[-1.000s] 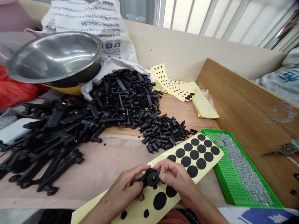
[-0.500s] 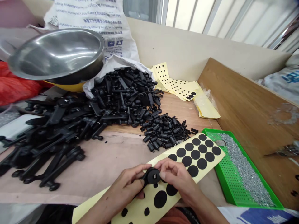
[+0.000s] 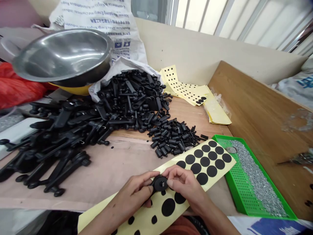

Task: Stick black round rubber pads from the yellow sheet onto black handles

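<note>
My left hand [image 3: 135,192] is closed on a black plastic crank handle [image 3: 159,186], thumb and fingers around its arm. The handle's round end faces up, with a small metallic piece at its middle. At the right edge of that round end, my right hand [image 3: 182,182] has its fingertips pinched together against the rim; whether a small thing is between them is hidden. Beneath both hands lies a pale yellow sheet [image 3: 186,209] of round black stickers. Some stickers are large discs in rows, and smaller black pieces lie near the bottom.
Black crank handles [image 3: 70,127] are heaped at left, more spilling from a white sack [image 3: 102,14]. Short black cylinders [image 3: 171,137] are piled mid-table. A green tray [image 3: 236,192] holds small metal parts. A steel bowl [image 3: 66,58], sticker sheets [image 3: 183,88] and a wooden board [image 3: 256,114] stand behind.
The camera view has shifted slightly. Both hands keep their hold at the handle's round end, which is turned a little; otherwise the scene is unchanged.
</note>
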A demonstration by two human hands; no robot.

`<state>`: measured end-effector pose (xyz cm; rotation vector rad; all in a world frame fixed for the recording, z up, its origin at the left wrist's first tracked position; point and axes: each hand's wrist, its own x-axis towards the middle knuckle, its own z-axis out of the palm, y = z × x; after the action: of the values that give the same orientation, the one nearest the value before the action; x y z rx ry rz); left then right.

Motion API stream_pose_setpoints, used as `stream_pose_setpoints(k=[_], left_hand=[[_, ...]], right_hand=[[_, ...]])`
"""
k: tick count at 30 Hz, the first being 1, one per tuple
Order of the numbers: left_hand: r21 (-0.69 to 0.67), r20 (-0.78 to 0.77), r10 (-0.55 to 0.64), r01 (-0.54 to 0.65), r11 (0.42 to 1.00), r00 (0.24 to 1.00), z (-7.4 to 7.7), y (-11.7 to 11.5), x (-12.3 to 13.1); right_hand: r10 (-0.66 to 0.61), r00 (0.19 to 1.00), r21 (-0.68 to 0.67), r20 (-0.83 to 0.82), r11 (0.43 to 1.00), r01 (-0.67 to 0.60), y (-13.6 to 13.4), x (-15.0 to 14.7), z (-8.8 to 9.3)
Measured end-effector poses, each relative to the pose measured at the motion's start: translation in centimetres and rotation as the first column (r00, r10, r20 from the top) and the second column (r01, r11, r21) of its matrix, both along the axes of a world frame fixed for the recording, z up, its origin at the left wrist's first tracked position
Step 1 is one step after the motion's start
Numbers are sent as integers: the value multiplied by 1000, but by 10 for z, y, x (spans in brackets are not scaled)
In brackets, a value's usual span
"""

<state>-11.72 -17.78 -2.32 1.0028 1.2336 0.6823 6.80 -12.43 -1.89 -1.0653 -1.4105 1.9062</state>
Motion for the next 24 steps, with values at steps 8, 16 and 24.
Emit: stream_pose_setpoints(k=[8,16,24], left_hand=[[51,1,5,-5,999,1000,-4,-2,1],[102,-81,22,-14,995,997,1,-4,6],[133,-170,85,-63,989,982,-4,-9,9]], right_hand=[[9,1000,54,7,999,-9,1,-1,-2],[-3,1000,108,30,994,-1,-5,-2,-11],[28,999,76,41,997,-31,-7,0,-5]])
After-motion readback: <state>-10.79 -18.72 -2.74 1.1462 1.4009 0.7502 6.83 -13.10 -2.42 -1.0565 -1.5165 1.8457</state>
